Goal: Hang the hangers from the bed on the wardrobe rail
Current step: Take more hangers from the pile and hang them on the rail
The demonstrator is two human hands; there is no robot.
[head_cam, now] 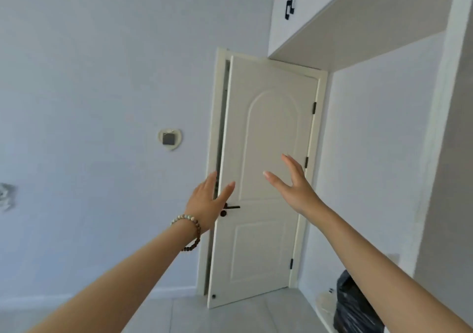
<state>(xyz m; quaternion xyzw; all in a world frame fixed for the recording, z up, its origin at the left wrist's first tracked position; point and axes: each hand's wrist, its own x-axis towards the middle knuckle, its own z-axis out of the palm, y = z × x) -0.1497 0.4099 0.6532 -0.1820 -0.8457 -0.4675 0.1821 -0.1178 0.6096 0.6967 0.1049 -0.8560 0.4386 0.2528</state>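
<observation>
The left hand [207, 202] is up in the air in front of the person. It is open and holds nothing. Its fingers are straight and close together, and they point up. Its thumb sticks out to the side, toward the other hand. A bracelet [188, 221] of round beads sits on the left wrist, and one loop of it hangs down under the arm.

The right hand [294, 186] is up too, a little higher than the left. It is open and holds nothing. Its fingers point up and its thumb sticks out toward the left hand. The two hands are apart and do not touch. Both bare arms reach out long from the bottom corners.

Behind the hands is a white door [268, 133]. It is open a crack, with a dark gap down its left side. The left hand covers part of the black door handle [231, 207].

A pale wall [102, 76] is left of the door, with a heart-shaped thing [169, 139] on it. A white cupboard [320, 12] is high up on the right. A black bag [353, 304] sits on the floor [230, 317] by the right arm.

I cannot tell where the hangers are.
</observation>
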